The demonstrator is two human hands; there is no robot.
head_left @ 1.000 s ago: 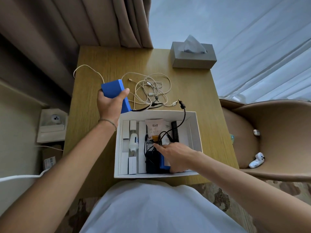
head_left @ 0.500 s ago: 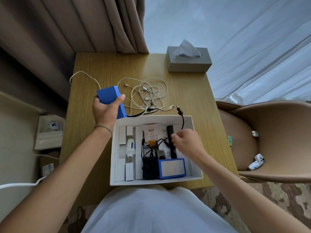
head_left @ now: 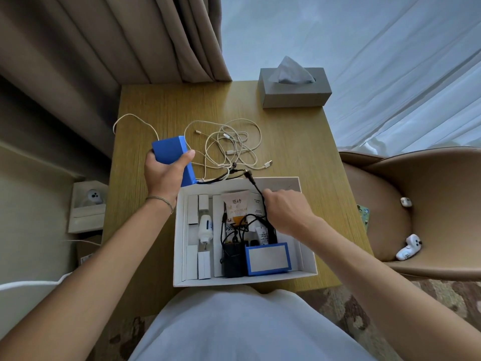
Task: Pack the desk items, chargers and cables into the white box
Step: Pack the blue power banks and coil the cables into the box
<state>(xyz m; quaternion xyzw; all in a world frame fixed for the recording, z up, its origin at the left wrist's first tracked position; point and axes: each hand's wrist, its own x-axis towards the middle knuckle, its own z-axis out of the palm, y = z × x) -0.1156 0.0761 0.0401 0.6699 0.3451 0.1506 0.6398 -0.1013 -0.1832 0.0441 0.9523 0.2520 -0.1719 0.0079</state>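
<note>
Two hands are busy at this moment. The left hand (head_left: 166, 175) holds a blue box (head_left: 175, 158) above the counter (head_left: 299, 142), just beyond the far left corner of the white box (head_left: 179, 256); its fingers (head_left: 188, 155) wrap around the blue box, with the thumb across the top face. The right hand (head_left: 287, 213) is over the middle of the white box, its fingers closed in a pinch on a black cable (head_left: 256, 188). This cable rises from the tangle inside the white box and its plug end reaches over the far wall.

The black cable looks thin, soft and light. I think it will bend freely and spring back out if only its end is pushed in. It seems better to take it near the plug, fold it into a loop and press the loop down beside the black charger (head_left: 232, 260).

The blue box looks stiff and light, probably cardboard, so a grip across its two broad faces should be safe. Its smooth surface may slip a little.

On the counter, toward the far edge, the white cables (head_left: 234, 145) lie in a loose heap. They are limp and tangled together, so lifting one strand may drag the others. Gathering the whole heap at its middle seems easier.

A blue-framed box (head_left: 267, 258) already stands at the near wall inside the white box.
</note>
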